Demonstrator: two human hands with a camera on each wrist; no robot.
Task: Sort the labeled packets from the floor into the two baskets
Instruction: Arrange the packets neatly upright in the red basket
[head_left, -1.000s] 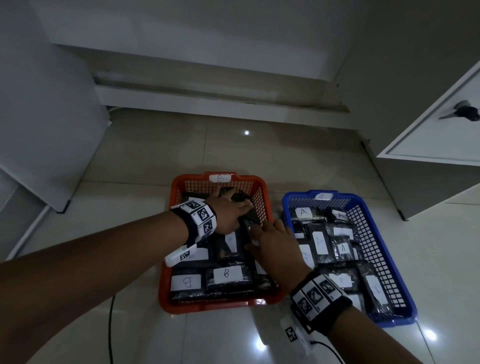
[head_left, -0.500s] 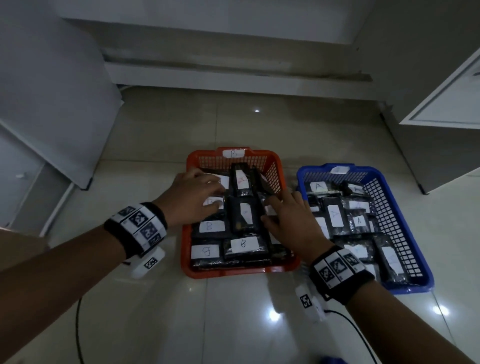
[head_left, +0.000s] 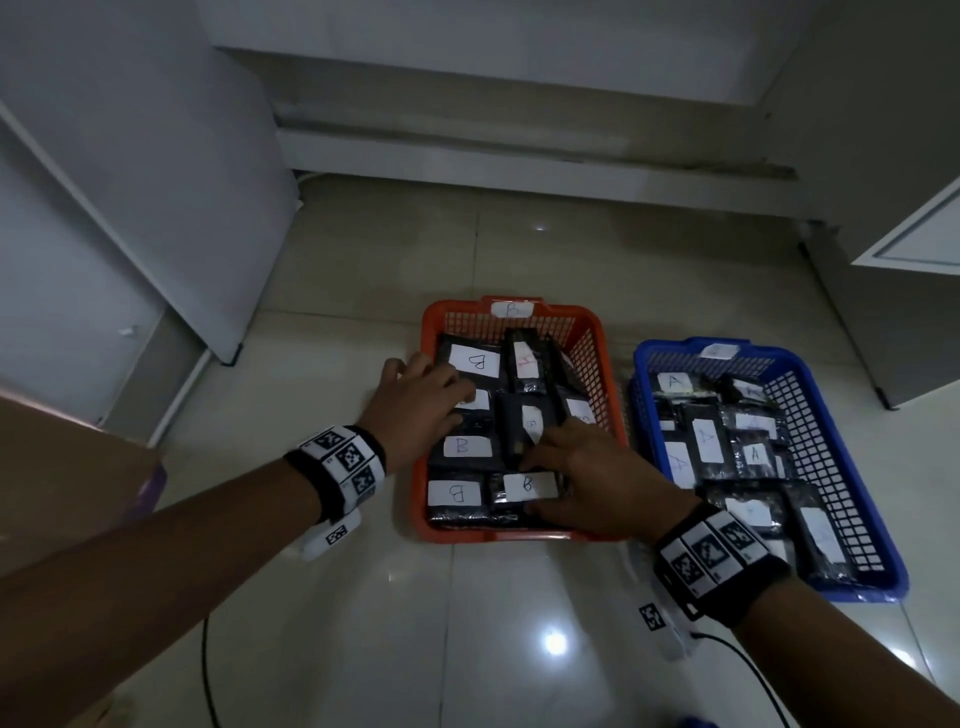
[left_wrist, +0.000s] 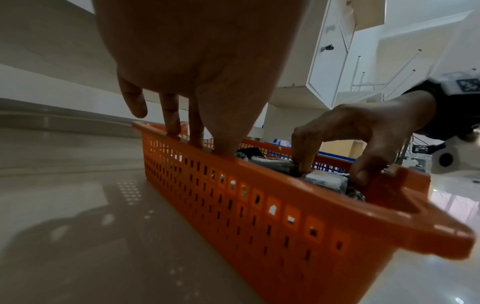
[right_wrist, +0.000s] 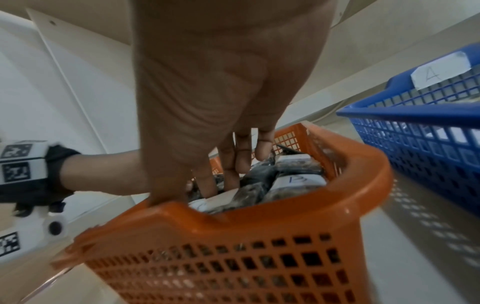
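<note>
An orange basket (head_left: 467, 535) tagged B stands on the tiled floor, packed with several black packets with white B labels (head_left: 462, 447). Right of it a blue basket (head_left: 852, 592) tagged A holds several A packets (head_left: 706, 441). My left hand (head_left: 421, 400) reaches over the orange basket's left rim (left_wrist: 285, 181), its straight fingers (left_wrist: 171, 115) resting on the packets there. My right hand (head_left: 597, 473) lies on the front right packets. Its fingers (right_wrist: 233, 162) press down among them and the thumb sits by the near rim (right_wrist: 259, 222). Neither hand lifts a packet.
A white cabinet door (head_left: 156, 182) stands open at the left and a white cabinet (head_left: 909, 234) at the right. A brown cardboard surface (head_left: 67, 478) is at the left edge. A black cable (head_left: 208, 675) runs over the glossy floor near me.
My left hand has drawn back from the far middle of the orange basket to its left side. My right hand has slid toward the basket's front right corner.
</note>
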